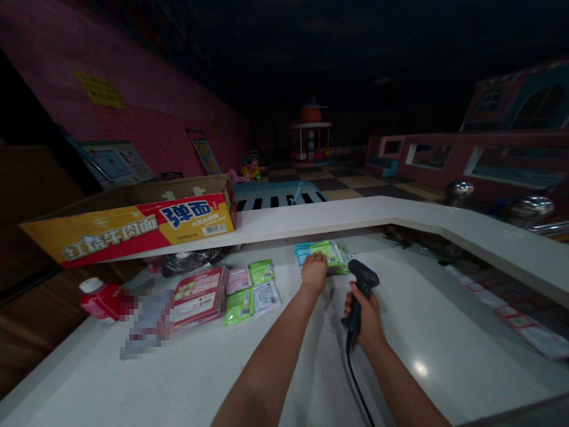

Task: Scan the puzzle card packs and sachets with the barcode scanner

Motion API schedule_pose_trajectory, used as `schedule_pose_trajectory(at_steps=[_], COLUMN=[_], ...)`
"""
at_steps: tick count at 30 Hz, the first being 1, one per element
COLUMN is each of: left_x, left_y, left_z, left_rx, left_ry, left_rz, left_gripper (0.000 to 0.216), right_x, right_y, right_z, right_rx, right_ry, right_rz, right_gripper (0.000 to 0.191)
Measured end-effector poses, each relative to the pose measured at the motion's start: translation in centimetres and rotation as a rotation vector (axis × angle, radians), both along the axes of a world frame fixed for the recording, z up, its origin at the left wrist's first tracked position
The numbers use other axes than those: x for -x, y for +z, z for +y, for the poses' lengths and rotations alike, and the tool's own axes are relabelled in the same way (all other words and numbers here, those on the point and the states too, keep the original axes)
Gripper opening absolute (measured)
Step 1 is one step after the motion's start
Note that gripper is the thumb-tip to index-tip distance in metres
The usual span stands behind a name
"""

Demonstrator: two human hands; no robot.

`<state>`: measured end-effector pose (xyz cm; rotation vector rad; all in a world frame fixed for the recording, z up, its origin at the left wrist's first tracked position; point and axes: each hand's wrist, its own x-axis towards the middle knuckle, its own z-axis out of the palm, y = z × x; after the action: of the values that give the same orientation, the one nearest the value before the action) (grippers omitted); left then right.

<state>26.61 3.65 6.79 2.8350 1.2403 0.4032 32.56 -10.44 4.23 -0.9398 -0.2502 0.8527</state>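
Observation:
My left hand (315, 273) reaches to the far side of the white counter, its fingers curled on a green packet (326, 250) at the top of a small pile. A blue packet (303, 253) shows at the left of that pile. My right hand (371, 314) is wrapped round the handle of a black barcode scanner (358, 299), whose head points up and away, close to the pile. Its cable (355, 379) runs down toward me. Left of my left arm lie two green packets (239, 305), a pink packet (239, 279) and a silvery white packet (266, 298).
Further left are a stack of red-and-white flat packages (200, 296), a blurred-out item (149, 326) and a red bottle with a white cap (104, 299). A raised white ledge (311, 216) crosses behind, bearing an open noodle carton (146, 228). Metal knobs (528, 207) stand at right.

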Motion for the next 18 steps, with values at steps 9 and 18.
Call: schedule_pose_trajectory(at_steps=[9, 18], left_x=[2.0, 5.2], left_y=[3.0, 2.5], left_z=[-0.3, 1.3], left_rx=[-0.178, 0.113], left_ry=[0.098, 0.033], left_rz=[-0.065, -0.679], left_gripper=[0.029, 0.023], right_x=[0.0, 0.1], right_y=[0.1, -0.1], right_z=[-0.1, -0.2], right_rx=[0.01, 0.011], right_ry=[0.001, 0.017], right_rz=[-0.004, -0.018], right_gripper=[0.045, 0.044])
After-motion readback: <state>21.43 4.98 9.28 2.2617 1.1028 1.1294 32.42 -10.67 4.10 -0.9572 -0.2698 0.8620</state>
